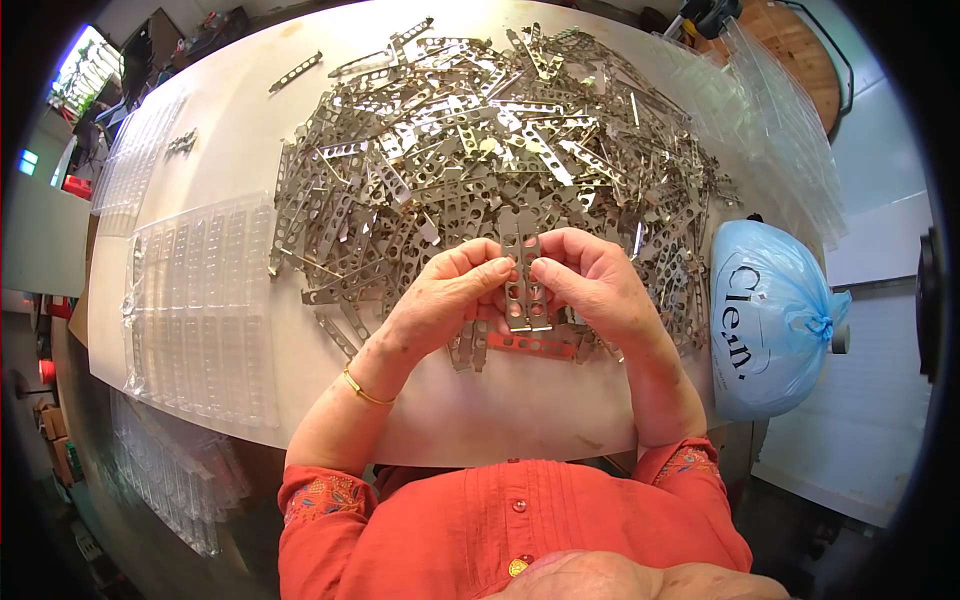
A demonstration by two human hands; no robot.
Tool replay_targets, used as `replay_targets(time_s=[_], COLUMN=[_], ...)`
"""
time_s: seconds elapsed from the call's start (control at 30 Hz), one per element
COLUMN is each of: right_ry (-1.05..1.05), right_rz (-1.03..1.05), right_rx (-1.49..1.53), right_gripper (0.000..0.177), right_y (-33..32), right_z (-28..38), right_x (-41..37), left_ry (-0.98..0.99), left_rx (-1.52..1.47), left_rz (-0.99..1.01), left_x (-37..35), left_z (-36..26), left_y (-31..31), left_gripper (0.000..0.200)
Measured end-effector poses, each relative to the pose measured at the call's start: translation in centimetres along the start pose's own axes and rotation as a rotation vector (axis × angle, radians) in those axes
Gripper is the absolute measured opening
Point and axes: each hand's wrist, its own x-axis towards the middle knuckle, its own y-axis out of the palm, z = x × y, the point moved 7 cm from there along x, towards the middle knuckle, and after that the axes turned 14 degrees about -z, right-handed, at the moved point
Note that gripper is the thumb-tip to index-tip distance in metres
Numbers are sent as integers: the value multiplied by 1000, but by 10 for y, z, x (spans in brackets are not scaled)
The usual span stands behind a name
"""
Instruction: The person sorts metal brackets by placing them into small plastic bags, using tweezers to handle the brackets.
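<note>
Two flat metal strips with round holes (523, 275) are held upright side by side, over the near edge of a large heap of similar metal strips (450, 150). My left hand (450, 290) is closed on the left strip, thumb on its face. The right strip is pinched by my right hand (590, 280), its thumb also in front. Parts of the fingers behind the strips are hidden. Just below my hands, a red strip with holes (532, 346) lies on the table.
Clear plastic trays (205, 310) lie on the table (480, 410) at the left, with more trays (180, 470) below its edge. A blue plastic bag (770, 320) sits at the right edge. Clear plastic sheets (770, 120) lie at the back right.
</note>
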Motion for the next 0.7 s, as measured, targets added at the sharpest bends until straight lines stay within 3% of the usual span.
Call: replay_targets(time_s=[0.5, 0.6, 0.7], right_ry=[5, -2, -90], right_rz=[-1, -21, -91], right_rx=[4, 16, -81], right_gripper=[25, 25, 23], right_y=[1, -4, -9], right_z=[0, 0, 2], right_x=[0, 1, 3], left_ry=[16, 4, 41], left_rx=[-7, 9, 16], left_rz=[22, -47, -67], left_x=[0, -1, -3], left_z=[-1, -3, -8], left_y=[0, -1, -1], left_gripper=[14, 13, 13])
